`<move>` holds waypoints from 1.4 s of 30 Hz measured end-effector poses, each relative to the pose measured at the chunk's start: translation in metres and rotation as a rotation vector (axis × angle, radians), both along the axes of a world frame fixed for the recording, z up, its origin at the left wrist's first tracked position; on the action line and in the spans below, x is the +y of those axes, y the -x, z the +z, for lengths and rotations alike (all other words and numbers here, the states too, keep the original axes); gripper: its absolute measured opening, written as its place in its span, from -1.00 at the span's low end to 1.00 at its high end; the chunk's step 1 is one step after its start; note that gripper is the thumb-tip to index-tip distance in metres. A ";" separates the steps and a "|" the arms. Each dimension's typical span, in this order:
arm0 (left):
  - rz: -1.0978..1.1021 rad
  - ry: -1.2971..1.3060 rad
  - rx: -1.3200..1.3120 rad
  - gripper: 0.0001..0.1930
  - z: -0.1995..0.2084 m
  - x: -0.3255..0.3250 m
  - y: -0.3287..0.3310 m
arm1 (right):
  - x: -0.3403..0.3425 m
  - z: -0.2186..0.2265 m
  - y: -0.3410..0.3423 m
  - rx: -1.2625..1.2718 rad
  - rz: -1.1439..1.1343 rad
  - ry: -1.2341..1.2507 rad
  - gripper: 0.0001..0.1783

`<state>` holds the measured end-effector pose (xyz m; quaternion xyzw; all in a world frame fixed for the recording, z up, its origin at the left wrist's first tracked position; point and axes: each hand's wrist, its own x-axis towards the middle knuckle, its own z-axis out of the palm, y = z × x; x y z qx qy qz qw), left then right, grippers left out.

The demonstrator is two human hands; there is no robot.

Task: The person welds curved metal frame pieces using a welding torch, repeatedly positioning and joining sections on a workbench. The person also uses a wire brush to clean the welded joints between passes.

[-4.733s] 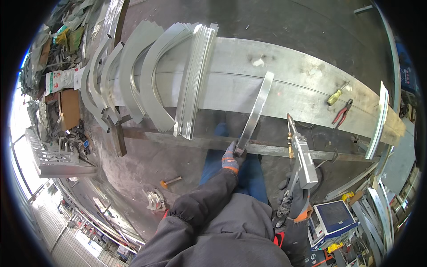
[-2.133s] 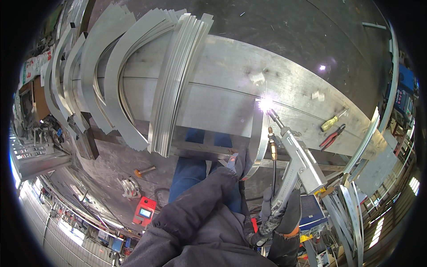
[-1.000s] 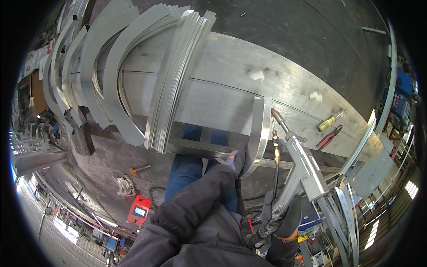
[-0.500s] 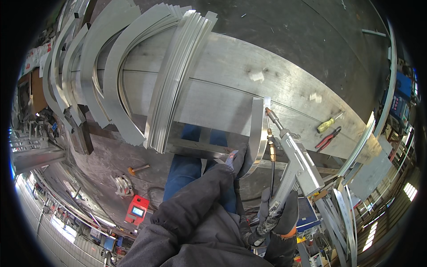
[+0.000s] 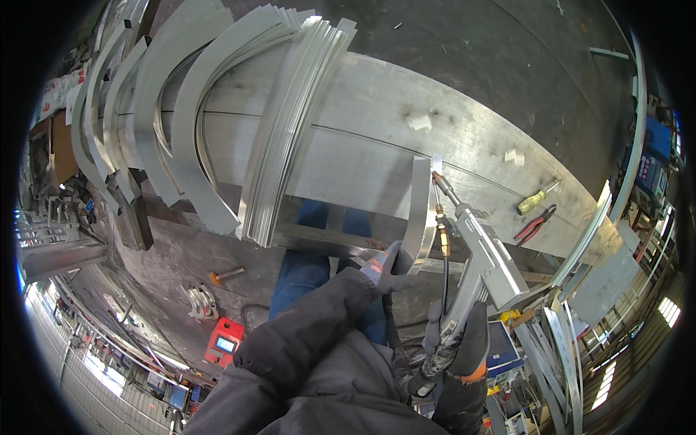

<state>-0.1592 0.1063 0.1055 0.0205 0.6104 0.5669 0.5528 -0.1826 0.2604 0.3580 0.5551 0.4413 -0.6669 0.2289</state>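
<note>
The metal table (image 5: 377, 138) is the landmark. On its left part lies a stack of curved metal strips (image 5: 290, 130). Right of the stack, a short metal strip (image 5: 419, 214) stands at the table's near edge, with the welding torch (image 5: 475, 254) just right of it. Farther right on the table lie a screwdriver (image 5: 538, 197) and pliers (image 5: 535, 225). Below the table's near edge, a hammer (image 5: 226, 275) lies on the floor.

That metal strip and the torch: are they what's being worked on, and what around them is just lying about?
In use:
- metal strip, steadied by the left hand
- welding torch, gripped by the right hand, tip at the strip's top end
- metal bench under the strip

Lying about:
- screwdriver
- red pliers
- stack of curved strips
- hammer on the floor
</note>
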 end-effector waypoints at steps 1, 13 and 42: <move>0.050 0.021 -0.048 -0.29 0.007 -0.001 0.003 | 0.001 0.000 0.001 0.020 -0.027 0.042 -0.16; 0.034 0.028 -0.144 -0.25 0.017 0.001 0.018 | 0.002 0.002 0.003 0.049 0.014 0.031 -0.22; 0.048 0.061 -0.236 -0.20 0.030 0.000 0.028 | -0.003 0.009 -0.022 -0.053 -0.029 -0.071 -0.18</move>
